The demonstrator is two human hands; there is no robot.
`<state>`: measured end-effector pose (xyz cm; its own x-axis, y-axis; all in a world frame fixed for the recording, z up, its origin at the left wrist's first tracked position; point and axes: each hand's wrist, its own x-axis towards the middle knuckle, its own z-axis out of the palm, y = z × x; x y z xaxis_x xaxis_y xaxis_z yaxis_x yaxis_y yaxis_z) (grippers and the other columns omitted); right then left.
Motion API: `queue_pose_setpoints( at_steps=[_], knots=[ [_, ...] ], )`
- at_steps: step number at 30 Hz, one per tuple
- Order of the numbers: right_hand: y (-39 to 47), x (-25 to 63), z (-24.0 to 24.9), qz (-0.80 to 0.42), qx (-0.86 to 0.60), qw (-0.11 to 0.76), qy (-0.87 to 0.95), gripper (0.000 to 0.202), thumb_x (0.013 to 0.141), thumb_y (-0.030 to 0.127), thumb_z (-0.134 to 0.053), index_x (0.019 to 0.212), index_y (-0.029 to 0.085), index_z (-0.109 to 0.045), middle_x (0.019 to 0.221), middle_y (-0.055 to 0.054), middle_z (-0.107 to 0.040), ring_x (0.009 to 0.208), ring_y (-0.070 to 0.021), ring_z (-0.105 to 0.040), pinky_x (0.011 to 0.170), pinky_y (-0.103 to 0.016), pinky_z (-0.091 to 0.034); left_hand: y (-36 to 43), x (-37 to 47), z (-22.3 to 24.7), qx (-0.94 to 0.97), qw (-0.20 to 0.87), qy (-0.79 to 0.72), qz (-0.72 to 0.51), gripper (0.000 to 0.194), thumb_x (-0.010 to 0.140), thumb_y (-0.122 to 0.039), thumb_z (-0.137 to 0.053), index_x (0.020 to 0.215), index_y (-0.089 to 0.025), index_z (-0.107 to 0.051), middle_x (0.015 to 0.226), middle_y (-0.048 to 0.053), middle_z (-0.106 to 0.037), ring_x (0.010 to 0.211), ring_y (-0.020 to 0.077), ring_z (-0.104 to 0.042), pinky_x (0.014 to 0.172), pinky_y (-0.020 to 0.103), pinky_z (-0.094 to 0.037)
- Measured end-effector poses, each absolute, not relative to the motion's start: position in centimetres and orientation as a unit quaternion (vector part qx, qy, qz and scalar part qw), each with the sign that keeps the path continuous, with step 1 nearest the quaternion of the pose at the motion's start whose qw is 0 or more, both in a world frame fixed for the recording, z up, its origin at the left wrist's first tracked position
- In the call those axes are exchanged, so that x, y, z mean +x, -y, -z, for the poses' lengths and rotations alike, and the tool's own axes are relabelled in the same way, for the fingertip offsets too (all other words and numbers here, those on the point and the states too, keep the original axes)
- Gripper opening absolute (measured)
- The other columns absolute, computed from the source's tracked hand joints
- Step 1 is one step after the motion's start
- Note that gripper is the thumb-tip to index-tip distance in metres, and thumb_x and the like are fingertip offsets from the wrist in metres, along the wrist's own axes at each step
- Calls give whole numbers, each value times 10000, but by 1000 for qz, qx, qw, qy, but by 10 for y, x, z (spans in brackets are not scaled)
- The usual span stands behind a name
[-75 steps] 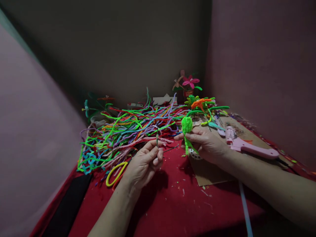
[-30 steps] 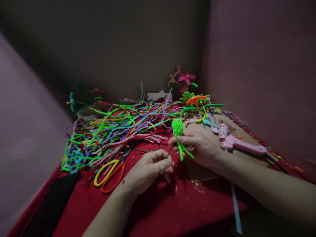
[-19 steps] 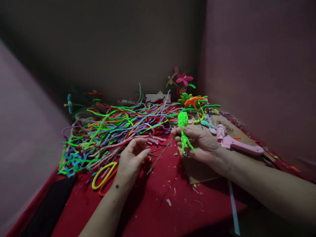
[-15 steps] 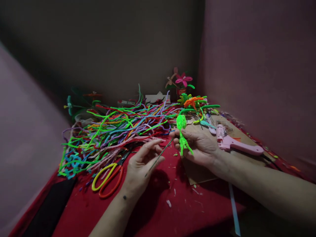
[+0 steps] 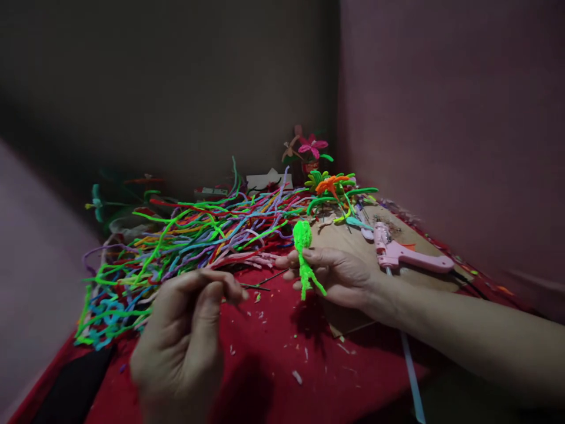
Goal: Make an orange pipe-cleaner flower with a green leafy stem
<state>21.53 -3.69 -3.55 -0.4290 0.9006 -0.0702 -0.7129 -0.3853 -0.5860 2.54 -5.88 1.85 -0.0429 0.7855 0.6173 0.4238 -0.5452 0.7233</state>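
Note:
My right hand (image 5: 346, 274) pinches a bright green pipe-cleaner piece (image 5: 302, 235), with a looped, rounded top and two fuzzy ends hanging below the fingers. A thin dark stem wire (image 5: 274, 276) reaches leftward from those fingers. My left hand (image 5: 185, 330) is raised nearer the camera, apart from the green piece, its fingers curled and thumb drawn in. Whether anything sits in that slightly blurred pinch I cannot make out. Beyond the left hand spreads a heap of colourful pipe cleaners (image 5: 189, 235). The scissors are hidden.
A pink glue gun (image 5: 412, 257) with a glue stick (image 5: 412, 377) below it lies over a brown board (image 5: 353, 238) at right. Pipe-cleaner flowers (image 5: 313, 147) stand at the back. Scraps (image 5: 297, 377) dot the red cloth (image 5: 273, 353); a black strip (image 5: 82, 383) lies front left.
My left hand has come away from the stem wire, moving left and toward the camera, and now covers the scissors. The right hand keeps the green piece, slightly lower left in view.

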Motion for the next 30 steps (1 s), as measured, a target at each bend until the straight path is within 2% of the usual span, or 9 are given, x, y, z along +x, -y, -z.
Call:
queue_pose_setpoints(
  at_steps=[2, 4, 10, 15, 22, 30],
  knots=[
    [36, 217, 34, -804, -190, 505, 250, 182, 798, 169, -545, 891, 85, -677, 924, -107, -704, 737, -149, -650, 711, -277, -484, 55, 23, -15, 694, 237, -481, -481, 87, 814, -244, -536, 792, -184, -595, 579, -44, -529, 514, 84, -496, 480, 171, -423],
    [35, 219, 32, -803, -183, 506, 257, 166, 760, 190, -595, 874, 107, -683, 907, -96, -709, 724, -151, -646, 717, -290, -480, 52, 22, -7, 711, 328, -476, -400, 130, 802, -297, -548, 823, -183, -607, 529, -56, -476, 458, 75, -432, 408, 162, -360],
    [36, 217, 29, -784, -198, 513, 286, 227, 668, 251, -700, 861, 132, -698, 895, -73, -717, 770, -153, -641, 695, -258, -457, 58, 31, 7, 720, 421, -454, -313, 188, 825, -338, -504, 809, -173, -593, 510, -58, -397, 449, 67, -344, 392, 162, -283],
    [34, 218, 30, -787, -196, 512, 281, 198, 703, 274, -680, 857, 152, -702, 884, -73, -721, 821, -173, -643, 782, -309, -440, 61, 31, 9, 717, 427, -454, -312, 191, 835, -352, -493, 812, -178, -569, 509, -60, -371, 439, 66, -326, 389, 167, -258],
    [30, 220, 33, -745, -252, 546, 288, 205, 699, 264, -691, 868, 148, -706, 800, -66, -726, 710, -154, -648, 712, -282, -445, 65, 24, 8, 747, 387, -439, -317, 180, 844, -343, -483, 850, -190, -579, 511, -65, -372, 436, 65, -337, 413, 171, -274],
    [30, 218, 33, -714, -265, 572, 303, 192, 722, 263, -684, 882, 159, -706, 932, -81, -712, 695, -131, -635, 646, -254, -433, 62, 29, 10, 792, 308, -450, -275, 204, 852, -312, -438, 829, -183, -594, 523, -51, -453, 440, 78, -402, 431, 177, -311]
  ],
)
